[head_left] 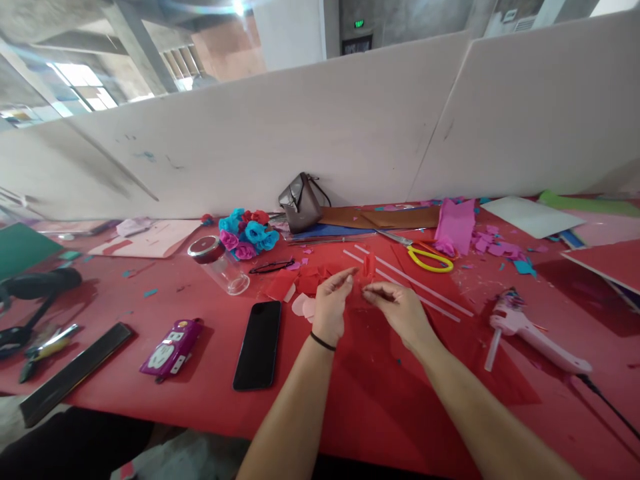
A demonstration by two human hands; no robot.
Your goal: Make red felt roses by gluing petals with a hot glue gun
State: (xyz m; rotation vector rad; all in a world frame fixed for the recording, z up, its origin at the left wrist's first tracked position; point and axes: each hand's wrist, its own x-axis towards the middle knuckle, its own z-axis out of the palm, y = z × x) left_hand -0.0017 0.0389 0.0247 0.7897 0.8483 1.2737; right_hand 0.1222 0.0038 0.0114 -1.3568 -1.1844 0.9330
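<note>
My left hand, with a dark band at the wrist, pinches the left edge of a thin piece of red paper. Fingertips of my right hand are closed on the lower right of the same piece. It stands upright between my hands above the red table. Red paper scraps and pale pink paper petals lie just left of my left hand. Long whitish sticks stretch behind and right of my right hand. Beyond them are scissors with yellow handles.
A pink glue gun with a cord lies at right. To the left are a black phone, a purple case and a clear jar. Crepe paper flowers and a grey bag stand near the white partition.
</note>
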